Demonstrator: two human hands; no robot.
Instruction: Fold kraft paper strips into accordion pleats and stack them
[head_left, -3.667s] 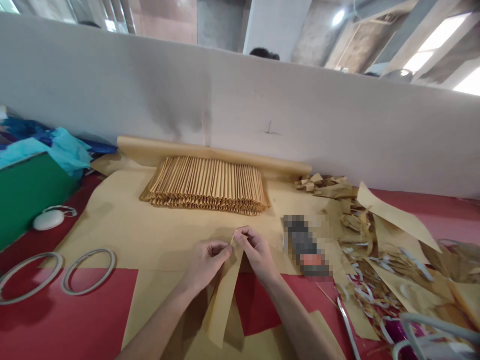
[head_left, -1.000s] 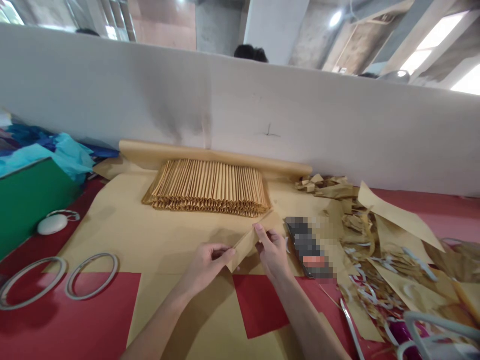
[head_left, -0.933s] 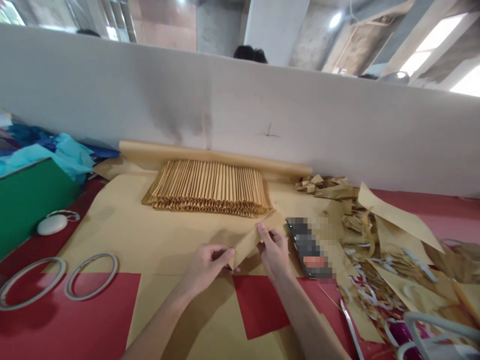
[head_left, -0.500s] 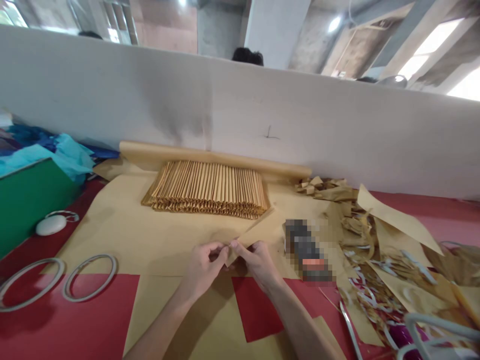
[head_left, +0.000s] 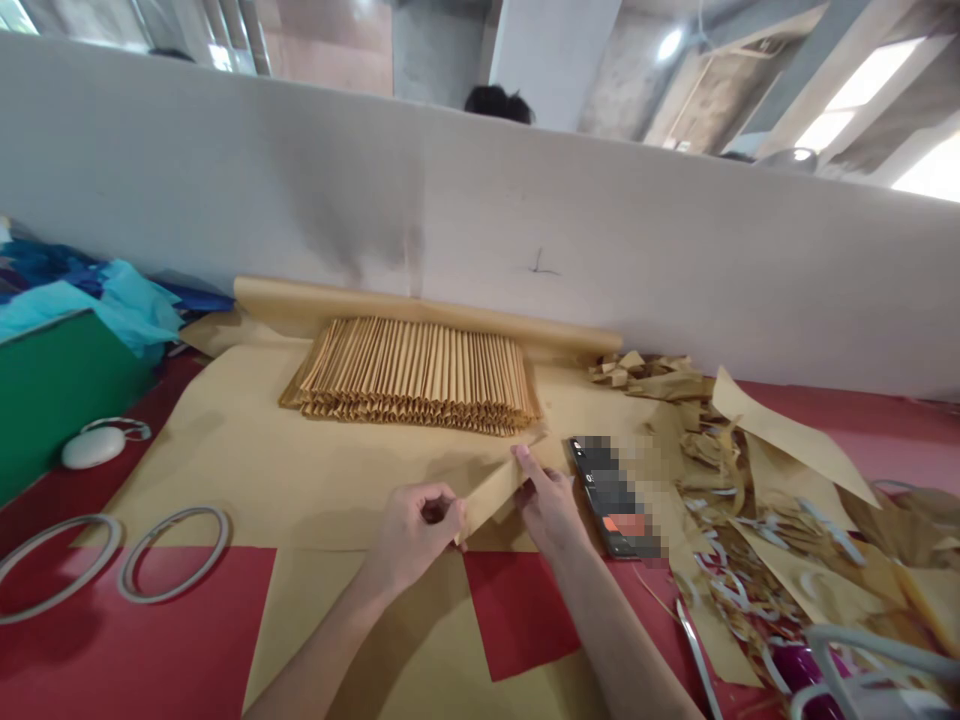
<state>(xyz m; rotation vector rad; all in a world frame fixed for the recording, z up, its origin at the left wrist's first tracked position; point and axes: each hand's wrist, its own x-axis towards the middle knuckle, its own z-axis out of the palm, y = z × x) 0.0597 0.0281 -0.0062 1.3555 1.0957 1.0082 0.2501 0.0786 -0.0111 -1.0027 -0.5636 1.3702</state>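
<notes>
A narrow strip of brown kraft paper (head_left: 491,500) is stretched between my two hands, slanting up to the right. My left hand (head_left: 424,520) pinches its lower end between thumb and fingers. At the upper end, my right hand (head_left: 546,500) is closed on the strip, thumb on top and fingers underneath. Just beyond the hands lies a pleated stack of brown paper (head_left: 420,375), its folds standing in close rows. Under everything is a large brown paper sheet (head_left: 247,450). Close to my right hand rests a phone (head_left: 611,500), partly blurred out.
Two pale rings (head_left: 176,555) and a white case (head_left: 94,447) lie left, near a green box (head_left: 67,390). A paper roll (head_left: 427,310) lies along the partition (head_left: 300,190). At right are paper scraps (head_left: 712,450), a metal blade-like tool (head_left: 697,655) and white handles (head_left: 885,650).
My right hand has slid up and to the right along the paper strip, away from my left hand, which stays at the lower end. More of the strip shows between them.
</notes>
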